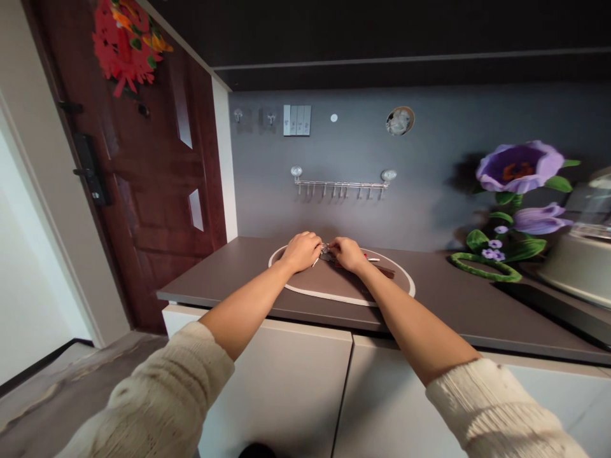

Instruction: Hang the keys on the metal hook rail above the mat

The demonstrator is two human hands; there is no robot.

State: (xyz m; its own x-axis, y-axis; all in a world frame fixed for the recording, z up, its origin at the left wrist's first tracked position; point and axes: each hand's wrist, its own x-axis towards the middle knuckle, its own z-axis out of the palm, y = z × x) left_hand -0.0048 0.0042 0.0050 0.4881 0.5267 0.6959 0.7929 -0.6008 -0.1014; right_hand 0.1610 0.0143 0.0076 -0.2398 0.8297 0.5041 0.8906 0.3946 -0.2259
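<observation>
Both my hands are over an oval brown mat (329, 294) with a pale rim, on the dark countertop. My left hand (301, 250) has its fingers curled down at the mat; a thin white piece (315, 262) pokes out below them. Close beside it, my right hand (349, 254) is closed in a pinch. Between the two hands are small shiny metal bits (325, 249), too small to name, touching or nearly touching the fingertips. Right of my right hand lie a dark brown strip (386, 271) and a thin white stick (373, 259) with red near it. What my fingers hold is mostly hidden.
A clear rail with hooks (341, 186) is fixed to the grey wall, below a switch panel (296, 121). Purple fabric flowers (520, 168) and a beige appliance (580, 261) stand at the right. A dark cabinet (405, 38) overhangs the counter; a red-brown door (162, 191) is left.
</observation>
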